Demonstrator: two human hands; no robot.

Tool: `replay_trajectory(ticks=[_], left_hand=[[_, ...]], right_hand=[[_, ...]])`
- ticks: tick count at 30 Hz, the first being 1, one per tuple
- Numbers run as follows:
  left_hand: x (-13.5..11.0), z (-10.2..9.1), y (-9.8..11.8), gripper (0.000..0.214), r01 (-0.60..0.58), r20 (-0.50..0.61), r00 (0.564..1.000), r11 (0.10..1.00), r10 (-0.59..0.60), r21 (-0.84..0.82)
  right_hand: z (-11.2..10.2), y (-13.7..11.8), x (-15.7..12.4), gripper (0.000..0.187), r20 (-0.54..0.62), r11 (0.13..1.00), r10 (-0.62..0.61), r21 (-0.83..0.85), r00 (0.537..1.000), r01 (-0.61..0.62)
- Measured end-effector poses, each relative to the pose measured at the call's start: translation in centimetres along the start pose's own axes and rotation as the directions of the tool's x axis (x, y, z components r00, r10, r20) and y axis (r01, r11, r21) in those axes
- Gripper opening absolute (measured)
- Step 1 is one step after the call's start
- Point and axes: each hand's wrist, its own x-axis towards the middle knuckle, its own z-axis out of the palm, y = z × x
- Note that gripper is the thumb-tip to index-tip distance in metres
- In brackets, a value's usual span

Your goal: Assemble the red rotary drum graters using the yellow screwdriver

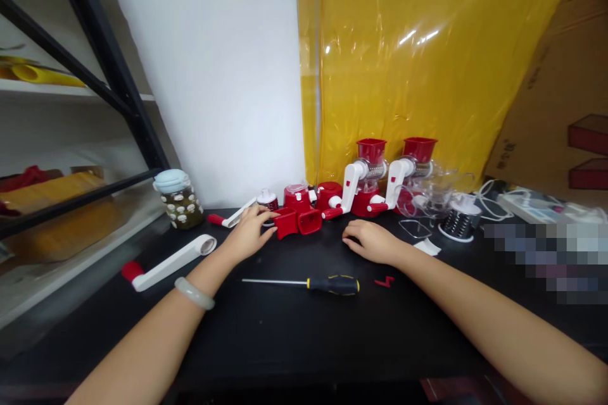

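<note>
My left hand point(251, 231), with a pale bangle on the wrist, reaches to a red square hopper point(287, 223). Its fingers are apart, and the fingertips are at the hopper's left edge. Beside that hopper are a second red square hopper point(310, 221) and a red base point(296, 197). My right hand point(370, 240) rests on the black table point(294, 342) with fingers curled and nothing visible in them. A screwdriver point(332, 284) with a black and yellow handle lies in front of both hands. Right of it is a small red zigzag piece point(384, 281).
Two assembled rotary graters point(365, 180) stand at the back. Clear plastic parts point(430, 193) and a grater drum point(458, 218) are to the right. At left lie a white crank handle point(173, 262) and a jar point(179, 199). A cardboard box point(546, 114) stands at right.
</note>
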Motion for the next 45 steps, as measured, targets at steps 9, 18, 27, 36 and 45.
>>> replay_trajectory(ticks=[9, 18, 27, 36, 45], left_hand=[[0.2, -0.2, 0.9, 0.027, 0.007, 0.037, 0.999, 1.0, -0.007, -0.017], [0.2, 0.1, 0.8, 0.032, 0.028, 0.061, 0.998, 1.0, -0.028, 0.003], [0.3, -0.6, 1.2, 0.041, 0.078, 0.035, 0.996, 0.997, -0.078, 0.003], [0.4, -0.9, 0.7, 0.036, 0.098, 0.023, 0.995, 0.995, -0.098, 0.002], [0.4, -1.3, 0.8, 0.036, 0.111, 0.006, 0.994, 0.994, -0.111, -0.012]], right_hand=[[-0.4, -0.6, 0.0, 0.021, -0.01, 1.0, -0.016, -0.021, 1.0, 0.016], [-0.5, -1.9, -0.2, 0.023, -0.014, 0.996, -0.062, -0.07, 0.998, 0.061], [-2.6, -0.6, -0.2, 0.031, -0.205, 0.971, 0.082, -0.202, 0.975, -0.125], [-1.4, -1.4, -0.2, 0.024, -0.103, 0.976, 0.054, -0.206, 0.993, -0.074], [-1.2, -1.7, -0.1, 0.022, -0.062, 0.98, 0.046, -0.192, 0.997, -0.057]])
